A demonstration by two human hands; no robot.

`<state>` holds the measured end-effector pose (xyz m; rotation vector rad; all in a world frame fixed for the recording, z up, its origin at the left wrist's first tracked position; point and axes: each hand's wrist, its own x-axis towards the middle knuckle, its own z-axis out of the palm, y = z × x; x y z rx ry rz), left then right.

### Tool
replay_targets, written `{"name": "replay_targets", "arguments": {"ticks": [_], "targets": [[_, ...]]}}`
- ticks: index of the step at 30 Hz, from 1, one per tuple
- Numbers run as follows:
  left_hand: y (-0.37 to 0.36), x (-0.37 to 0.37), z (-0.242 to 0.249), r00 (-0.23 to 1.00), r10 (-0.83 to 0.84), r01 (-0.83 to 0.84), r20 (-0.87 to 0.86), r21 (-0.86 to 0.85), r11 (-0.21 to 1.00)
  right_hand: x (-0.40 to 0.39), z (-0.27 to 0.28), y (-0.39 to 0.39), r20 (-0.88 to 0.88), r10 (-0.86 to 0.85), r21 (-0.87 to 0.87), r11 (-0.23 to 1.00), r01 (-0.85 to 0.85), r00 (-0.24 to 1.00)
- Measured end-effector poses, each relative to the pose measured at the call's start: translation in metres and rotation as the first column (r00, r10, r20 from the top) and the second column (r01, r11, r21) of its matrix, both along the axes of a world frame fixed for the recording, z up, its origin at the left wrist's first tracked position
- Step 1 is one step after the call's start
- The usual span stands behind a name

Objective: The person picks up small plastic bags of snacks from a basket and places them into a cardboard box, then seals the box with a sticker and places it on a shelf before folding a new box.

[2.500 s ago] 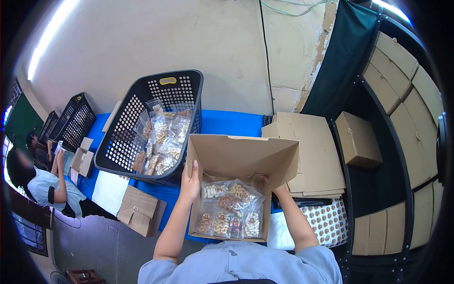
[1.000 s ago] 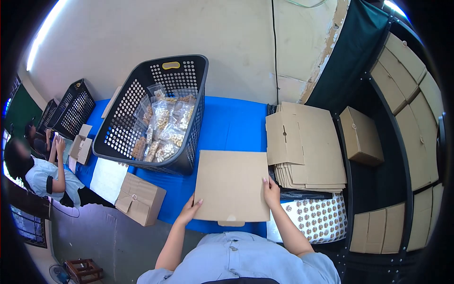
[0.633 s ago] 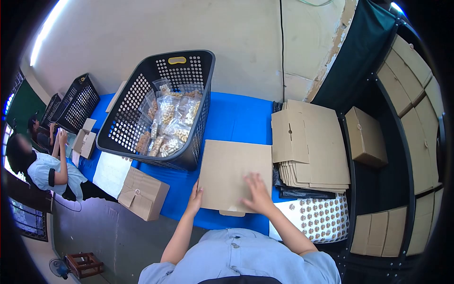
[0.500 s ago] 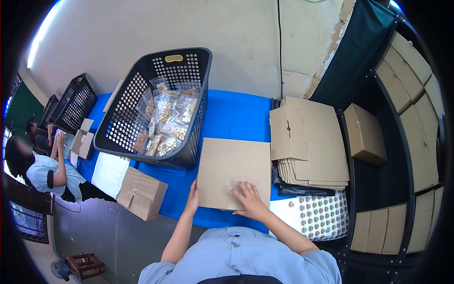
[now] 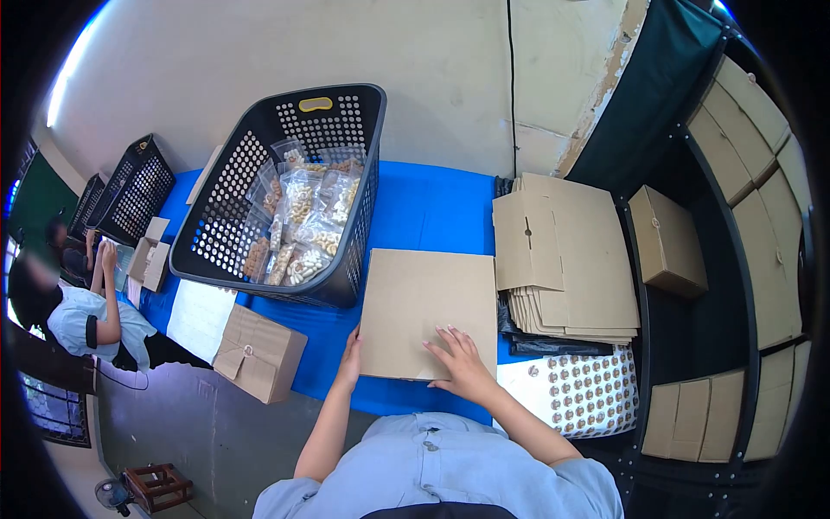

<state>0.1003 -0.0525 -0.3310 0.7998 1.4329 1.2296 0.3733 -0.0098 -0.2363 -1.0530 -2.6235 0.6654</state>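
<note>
In front of me a closed brown cardboard box (image 5: 427, 303) lies on the blue-covered table, with a plain top face. My right hand (image 5: 462, 367) rests on the box's top near its front edge, fingers spread and nothing held. Against the left side of the same box, my left hand (image 5: 349, 356) presses with its fingers stretched along the cardboard; part of those fingers is hard to make out. A black plastic basket (image 5: 359, 216) stands just behind and left of the box. It holds several clear packets of snacks (image 5: 303, 208).
Flat folded cartons (image 5: 596, 259) are stacked right of the box, above a sheet of round stickers (image 5: 588, 394). A smaller closed carton (image 5: 259, 353) sits at left. Shelving with boxes (image 5: 674, 251) rises at right. Another person (image 5: 95, 320) stands far left by more baskets.
My right hand has shifted slightly to the right on the box top. The left hand stays against the box's side, and the box has barely moved.
</note>
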Motion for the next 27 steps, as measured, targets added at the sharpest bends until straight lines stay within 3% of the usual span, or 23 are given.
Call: {"name": "replay_targets", "arguments": {"ticks": [15,21,23,27], "targets": [[0.003,0.000,-0.003,1.000,0.003,-0.002,0.013,-0.062,0.998,0.004,-0.006,0.003,-0.090,-0.022,-0.028,0.999,0.020,0.996],[0.002,0.001,-0.010,1.000,0.010,-0.010,0.027,-0.023,1.000,0.004,-0.026,0.002,0.013,0.047,0.035,0.998,-0.047,0.999],[0.002,0.004,-0.008,0.990,-0.021,0.024,-0.141,0.013,1.000,0.004,-0.029,0.002,0.037,0.044,0.069,0.997,-0.047,0.998],[0.003,0.010,-0.024,0.977,-0.027,0.048,-0.213,0.095,0.994,0.001,-0.028,0.003,0.083,0.027,0.138,0.990,-0.038,0.996]]}}
